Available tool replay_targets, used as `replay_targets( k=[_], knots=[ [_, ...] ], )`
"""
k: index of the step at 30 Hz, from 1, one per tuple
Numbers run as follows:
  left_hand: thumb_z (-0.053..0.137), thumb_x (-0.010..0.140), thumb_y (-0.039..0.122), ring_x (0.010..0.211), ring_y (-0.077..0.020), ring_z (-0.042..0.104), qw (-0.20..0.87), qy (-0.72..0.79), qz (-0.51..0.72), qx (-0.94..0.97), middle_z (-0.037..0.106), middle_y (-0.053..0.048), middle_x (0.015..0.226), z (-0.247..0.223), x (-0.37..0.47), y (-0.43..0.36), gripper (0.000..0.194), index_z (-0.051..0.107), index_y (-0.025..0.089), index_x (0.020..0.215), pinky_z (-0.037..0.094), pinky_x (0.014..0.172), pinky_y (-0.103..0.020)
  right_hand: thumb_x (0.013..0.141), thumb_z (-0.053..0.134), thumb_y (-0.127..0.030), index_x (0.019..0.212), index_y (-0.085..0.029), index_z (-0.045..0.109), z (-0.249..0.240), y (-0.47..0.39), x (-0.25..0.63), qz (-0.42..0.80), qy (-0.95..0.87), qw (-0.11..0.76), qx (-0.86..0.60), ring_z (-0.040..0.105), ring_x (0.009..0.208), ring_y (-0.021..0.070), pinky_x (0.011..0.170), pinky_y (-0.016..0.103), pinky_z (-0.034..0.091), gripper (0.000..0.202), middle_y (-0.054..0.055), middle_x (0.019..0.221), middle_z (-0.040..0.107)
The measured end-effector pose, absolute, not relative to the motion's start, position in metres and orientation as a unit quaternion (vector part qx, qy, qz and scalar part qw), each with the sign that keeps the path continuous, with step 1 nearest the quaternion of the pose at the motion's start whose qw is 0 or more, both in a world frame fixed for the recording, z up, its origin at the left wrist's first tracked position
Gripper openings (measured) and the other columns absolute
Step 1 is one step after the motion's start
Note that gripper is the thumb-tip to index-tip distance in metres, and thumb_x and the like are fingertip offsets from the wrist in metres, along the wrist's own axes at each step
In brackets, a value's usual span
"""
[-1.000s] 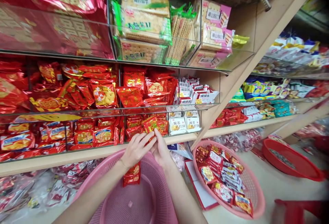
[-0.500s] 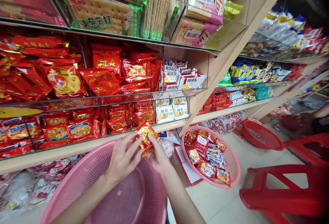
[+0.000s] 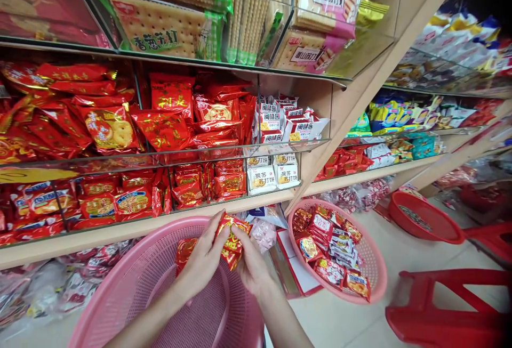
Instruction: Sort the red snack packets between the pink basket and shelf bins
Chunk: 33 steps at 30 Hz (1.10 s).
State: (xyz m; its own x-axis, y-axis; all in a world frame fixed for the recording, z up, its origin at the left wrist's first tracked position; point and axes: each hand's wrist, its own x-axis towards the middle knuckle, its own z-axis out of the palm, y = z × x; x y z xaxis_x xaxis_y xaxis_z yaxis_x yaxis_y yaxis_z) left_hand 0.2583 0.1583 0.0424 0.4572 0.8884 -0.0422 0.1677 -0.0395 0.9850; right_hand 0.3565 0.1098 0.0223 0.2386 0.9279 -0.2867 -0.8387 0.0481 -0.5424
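A shiny red and gold snack packet (image 3: pixel 232 242) is between my two hands, above a large pink plastic basket (image 3: pixel 100 284). My left hand (image 3: pixel 204 260) closes on its left side, fingers pointing away from me. On the other side my right hand (image 3: pixel 253 265) grips it with the thumb at its face. A second red packet (image 3: pixel 184 255) shows just left of my left hand, over the basket; whether the hand touches it I cannot tell. The basket's mesh floor is visible below my wrists.
Wooden shelves with glass fronts hold red biscuit packets (image 3: pixel 108 128) and white packets (image 3: pixel 263 178). On the floor at right stand a smaller pink basket of mixed snacks (image 3: pixel 376 278), a red basin (image 3: pixel 444 233) and a red stool (image 3: pixel 444 305). Plastic-wrapped goods (image 3: pixel 48 289) lie under the shelf.
The view has shifted slightly. My left hand has turned and closed more around the packet. A second red packet now shows left of that hand, where none was visible before.
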Motion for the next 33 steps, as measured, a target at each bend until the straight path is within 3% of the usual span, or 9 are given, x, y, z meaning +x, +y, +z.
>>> replay_targets(
  k=[5, 10, 16, 24, 29, 33],
  knots=[
    [0.056, 0.085, 0.047, 0.135, -0.0247, 0.034, 0.714, 0.416, 0.345, 0.446, 0.040, 0.000, 0.147, 0.046, 0.249, 0.154, 0.049, 0.048, 0.034, 0.132, 0.031, 0.109, -0.045, 0.078, 0.067, -0.027, 0.110, -0.015, 0.060, 0.026, 0.109, 0.357, 0.632, -0.051, 0.701, -0.326, 0.068, 0.089, 0.0188, 0.079, 0.030, 0.053, 0.036, 0.006, 0.100, 0.073],
    [0.053, 0.088, 0.046, 0.129, -0.0264, 0.043, 0.800, 0.371, 0.346, 0.318, 0.042, -0.007, 0.145, 0.044, 0.237, 0.139, 0.051, 0.043, 0.028, 0.135, 0.039, 0.103, -0.046, 0.075, 0.069, -0.028, 0.111, -0.017, 0.060, 0.031, 0.109, 0.350, 0.632, -0.037, 0.699, -0.331, 0.067, 0.086, 0.0173, 0.077, 0.028, 0.052, 0.038, 0.003, 0.097, 0.074],
    [0.074, 0.073, 0.027, 0.131, -0.0207, 0.042, 0.735, 0.367, 0.376, 0.429, 0.044, -0.004, 0.144, 0.038, 0.230, 0.115, 0.084, 0.027, 0.032, 0.142, 0.036, 0.108, -0.033, 0.077, 0.064, -0.040, 0.099, -0.016, 0.066, 0.037, 0.111, 0.345, 0.699, -0.026, 0.642, -0.313, 0.067, 0.083, 0.0183, 0.075, 0.030, 0.052, 0.033, 0.003, 0.086, 0.074],
    [0.077, 0.069, 0.029, 0.111, -0.0229, 0.059, 0.742, 0.395, 0.415, 0.348, 0.062, -0.006, 0.123, 0.036, 0.222, 0.110, 0.063, 0.048, 0.024, 0.125, 0.049, 0.094, -0.034, 0.074, 0.068, -0.039, 0.098, -0.016, 0.063, 0.031, 0.112, 0.334, 0.657, -0.054, 0.638, -0.397, 0.067, 0.077, 0.0194, 0.071, 0.031, 0.052, 0.033, 0.004, 0.085, 0.074],
    [0.077, 0.069, 0.027, 0.110, -0.0234, 0.060, 0.762, 0.403, 0.418, 0.287, 0.061, -0.007, 0.123, 0.037, 0.215, 0.110, 0.068, 0.044, 0.025, 0.128, 0.052, 0.090, -0.035, 0.075, 0.068, -0.034, 0.112, -0.028, 0.056, 0.030, 0.113, 0.333, 0.577, -0.142, 0.670, -0.445, 0.066, 0.088, 0.0179, 0.079, 0.032, 0.050, 0.039, -0.001, 0.100, 0.071],
    [0.076, 0.071, 0.027, 0.109, -0.0215, 0.060, 0.763, 0.404, 0.414, 0.289, 0.062, -0.005, 0.121, 0.035, 0.210, 0.109, 0.070, 0.039, 0.027, 0.131, 0.052, 0.090, -0.034, 0.080, 0.062, -0.038, 0.102, -0.025, 0.063, 0.030, 0.111, 0.342, 0.428, -0.358, 0.600, -0.573, 0.059, 0.104, 0.0200, 0.093, 0.034, 0.044, 0.026, 0.003, 0.111, 0.066]
  ],
)
